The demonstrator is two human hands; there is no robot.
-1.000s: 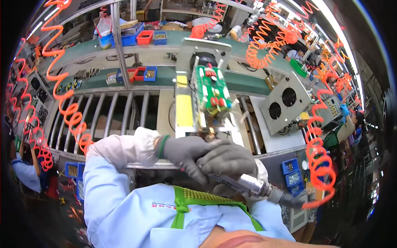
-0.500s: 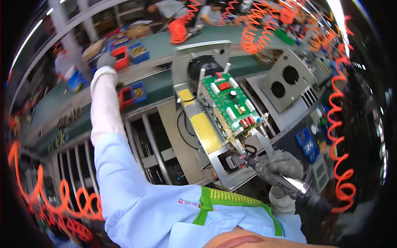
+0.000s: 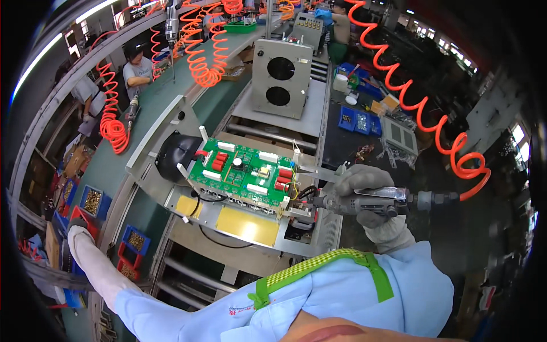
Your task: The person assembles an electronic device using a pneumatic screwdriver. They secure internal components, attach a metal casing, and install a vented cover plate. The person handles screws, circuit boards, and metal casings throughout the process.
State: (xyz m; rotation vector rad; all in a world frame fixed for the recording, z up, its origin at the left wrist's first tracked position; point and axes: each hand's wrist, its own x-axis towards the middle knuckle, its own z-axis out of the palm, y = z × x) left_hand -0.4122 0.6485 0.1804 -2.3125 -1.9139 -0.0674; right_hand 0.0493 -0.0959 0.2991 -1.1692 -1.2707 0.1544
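In my gloved right hand is a grey air screwdriver, its fingers wrapped round the body. The tool lies roughly level, its tip beside the right end of a metal chassis. On this chassis stands a green circuit board with white and red parts. A black round fan housing sits at the board's left end, and yellow sheets cover the near side. Far to the left, my gloved left hand reaches to a red bin; its fingers are mostly hidden.
Blue bins of small brass-coloured parts stand around the left hand. Orange coiled hoses hang overhead, one joined to my tool. Beyond the chassis stands a metal panel with two round holes. A co-worker is across the green bench.
The view has swung round, so the chassis now lies more crosswise and the bins appear lower left. My left hand has come to the red bin; my right still grips the screwdriver.
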